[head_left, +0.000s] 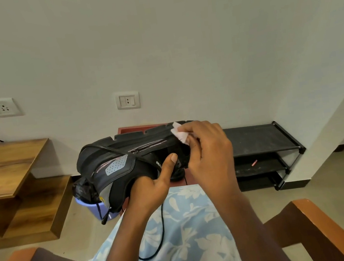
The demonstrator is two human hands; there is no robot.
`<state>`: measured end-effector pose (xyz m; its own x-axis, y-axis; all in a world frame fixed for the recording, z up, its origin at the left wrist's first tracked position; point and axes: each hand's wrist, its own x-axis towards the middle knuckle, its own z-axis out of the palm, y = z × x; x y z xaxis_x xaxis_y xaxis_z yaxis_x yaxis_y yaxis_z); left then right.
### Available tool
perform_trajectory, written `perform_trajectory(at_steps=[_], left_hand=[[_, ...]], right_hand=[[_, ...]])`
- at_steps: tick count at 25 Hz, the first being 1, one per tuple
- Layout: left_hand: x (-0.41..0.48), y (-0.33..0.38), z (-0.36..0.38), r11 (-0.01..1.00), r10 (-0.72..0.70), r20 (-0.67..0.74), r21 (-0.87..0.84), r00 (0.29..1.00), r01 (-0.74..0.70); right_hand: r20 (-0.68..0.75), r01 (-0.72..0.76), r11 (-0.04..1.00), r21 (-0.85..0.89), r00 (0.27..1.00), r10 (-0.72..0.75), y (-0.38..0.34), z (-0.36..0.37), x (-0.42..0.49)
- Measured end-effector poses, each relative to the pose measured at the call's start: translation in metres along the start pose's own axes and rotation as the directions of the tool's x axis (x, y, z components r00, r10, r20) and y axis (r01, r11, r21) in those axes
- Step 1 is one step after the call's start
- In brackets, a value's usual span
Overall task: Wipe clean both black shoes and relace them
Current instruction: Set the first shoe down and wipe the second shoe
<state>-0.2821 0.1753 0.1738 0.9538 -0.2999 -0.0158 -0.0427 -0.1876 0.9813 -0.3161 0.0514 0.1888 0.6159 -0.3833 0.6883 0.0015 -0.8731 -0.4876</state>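
– So what are the hands doing here?

– Left hand (pixel 152 187) is cupped under the black shoe (pixel 121 158). It grips around the ankle opening, with the thumb stretched up along the side. The shoe is tipped on its side, sole facing away, held up off the lap. Right hand (pixel 206 145) arches over the right end of the shoe. Its fingers are bent and pinch a small white wipe (pixel 179 133) against the edge by the sole.

– Laces?

– One black lace (pixel 162 228) hangs loose from the shoe. It drops beside the left wrist and loops over the blue floral fabric (pixel 192 228) on the lap.

– Any containers around?

– Yeah, there's a lavender bucket (pixel 91 206) on the floor, below and left of the left hand, partly behind the shoe's heel. Something black and crinkly, like a plastic bag (pixel 84 191), sticks out of the top; can't tell what else is inside. Just right of the right hand there's a black shoe rack (pixel 261 139) against the wall, with a tiny pink thing (pixel 254 162) on its middle shelf. A wooden tabletop (pixel 4 164) sits well off to the left of the left hand.
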Motion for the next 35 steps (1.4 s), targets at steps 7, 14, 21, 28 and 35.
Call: perform_trajectory(at_steps=[7, 14, 21, 28, 35], left_hand=[[0.003, -0.005, 0.004, 0.999, 0.041, 0.011, 0.023, 0.999, -0.041], [0.006, -0.007, -0.003, 0.999, -0.004, 0.016, 0.053, 1.000, 0.004], [0.008, -0.006, -0.003, 0.998, -0.039, 0.018, 0.057, 0.999, 0.038], [0.002, -0.001, -0.003, 0.992, 0.000, 0.075, 0.123, 0.997, -0.010], [0.008, -0.008, -0.003, 0.987, 0.014, 0.084, 0.161, 0.996, -0.028]], right_hand=[[-0.020, -0.036, 0.999, -0.014, 0.999, 0.035, -0.010, 0.006, -0.001], [-0.003, 0.066, 0.998, 0.020, 0.998, -0.066, 0.007, 0.000, 0.006], [-0.055, 0.059, 0.998, 0.017, 0.997, -0.058, -0.008, 0.003, 0.002], [0.001, 0.080, 0.995, 0.067, 0.997, -0.081, -0.004, -0.002, 0.005], [-0.055, -0.113, 0.993, 0.036, 0.992, 0.115, -0.007, 0.005, 0.002]])
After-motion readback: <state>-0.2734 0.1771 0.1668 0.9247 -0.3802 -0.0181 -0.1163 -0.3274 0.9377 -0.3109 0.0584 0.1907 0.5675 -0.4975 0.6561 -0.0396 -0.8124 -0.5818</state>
